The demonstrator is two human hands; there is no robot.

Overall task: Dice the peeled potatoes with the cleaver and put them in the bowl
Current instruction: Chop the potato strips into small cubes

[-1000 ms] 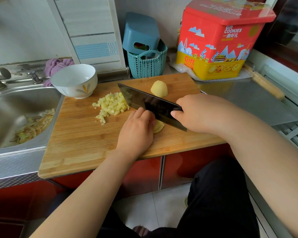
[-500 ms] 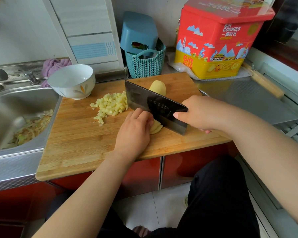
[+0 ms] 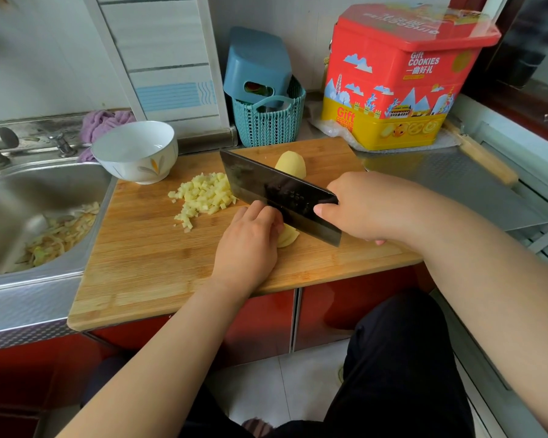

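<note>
Here, on your desk [image 3: 456, 172], a red and yellow cookie tin [image 3: 399, 80] stands at one o'clock behind the cutting board [image 3: 146, 267], a teal basket [image 3: 268, 121] at twelve. Your cleaver [image 3: 279, 194] partly hides the peeled potato half [image 3: 293, 162] behind it. The white bowl [image 3: 135, 151] at ten o'clock looks empty; the sink [image 3: 23, 197] at nine holds peelings [image 3: 60, 235]. A diced potato pile [image 3: 203, 194] lies between bowl and blade. Your left hand [image 3: 250, 241] curls over the sliced potato piece [image 3: 287, 238]; your right hand [image 3: 367, 207] grips the cleaver's handle. The blade's long axis runs eleven to four o'clock, tip toward eleven.
</note>
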